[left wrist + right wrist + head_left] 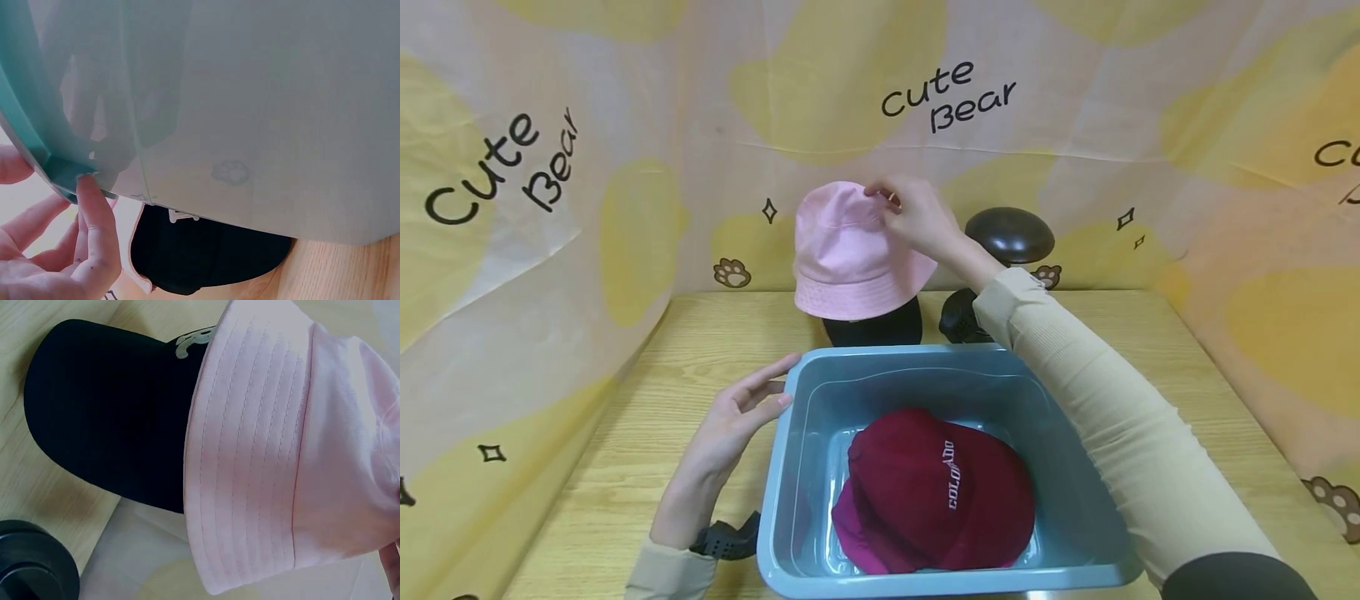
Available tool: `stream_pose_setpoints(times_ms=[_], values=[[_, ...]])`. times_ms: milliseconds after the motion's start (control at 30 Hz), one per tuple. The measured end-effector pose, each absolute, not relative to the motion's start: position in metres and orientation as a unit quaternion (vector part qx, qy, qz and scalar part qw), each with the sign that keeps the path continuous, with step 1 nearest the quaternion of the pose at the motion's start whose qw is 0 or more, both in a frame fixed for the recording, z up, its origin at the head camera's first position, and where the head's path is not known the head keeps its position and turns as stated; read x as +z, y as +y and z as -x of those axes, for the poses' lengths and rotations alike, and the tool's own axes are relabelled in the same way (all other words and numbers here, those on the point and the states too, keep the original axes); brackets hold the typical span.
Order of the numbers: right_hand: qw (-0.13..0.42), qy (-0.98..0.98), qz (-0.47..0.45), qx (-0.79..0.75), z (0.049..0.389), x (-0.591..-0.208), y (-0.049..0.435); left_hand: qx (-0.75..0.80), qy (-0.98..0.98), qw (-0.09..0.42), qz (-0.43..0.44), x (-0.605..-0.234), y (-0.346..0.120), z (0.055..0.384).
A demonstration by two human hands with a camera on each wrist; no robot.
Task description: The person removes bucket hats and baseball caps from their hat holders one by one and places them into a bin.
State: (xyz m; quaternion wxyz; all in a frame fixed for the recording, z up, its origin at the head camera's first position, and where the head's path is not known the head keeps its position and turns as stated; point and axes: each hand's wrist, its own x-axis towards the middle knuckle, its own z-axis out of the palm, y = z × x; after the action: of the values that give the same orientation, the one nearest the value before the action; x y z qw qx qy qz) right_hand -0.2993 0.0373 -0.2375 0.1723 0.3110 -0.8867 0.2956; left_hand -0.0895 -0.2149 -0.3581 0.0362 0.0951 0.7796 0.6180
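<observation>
In the head view my right hand [921, 218] pinches the upper side of a pink bucket hat [850, 258]. The hat sits over a black cap [874, 323], whose brim sticks out below it; the right wrist view shows pale lettering on the black cap [106, 412]. My left hand [737, 429] holds the far left corner of a light blue plastic basin [775, 500], fingers at its rim. Inside the basin lies a dark red baseball cap [917, 483] lettered COLORADO, with a magenta piece of fabric [853, 533] showing under its left side.
Right of the bucket hat stands a black stand with a rounded top [1009, 235] and a dark base [961, 317], partly behind my right forearm. A printed cloth [820, 100] walls in the wooden table [715, 333] at the back and sides.
</observation>
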Motion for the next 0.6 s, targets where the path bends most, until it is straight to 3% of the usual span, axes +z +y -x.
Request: stream_pose_setpoints(times_ms=[600], values=[[0.276,-0.842,-0.299,0.353,0.3003,-0.2352,0.0290,0.625,0.771,0.029,-0.119,-0.3669,-0.2209,0.0978]])
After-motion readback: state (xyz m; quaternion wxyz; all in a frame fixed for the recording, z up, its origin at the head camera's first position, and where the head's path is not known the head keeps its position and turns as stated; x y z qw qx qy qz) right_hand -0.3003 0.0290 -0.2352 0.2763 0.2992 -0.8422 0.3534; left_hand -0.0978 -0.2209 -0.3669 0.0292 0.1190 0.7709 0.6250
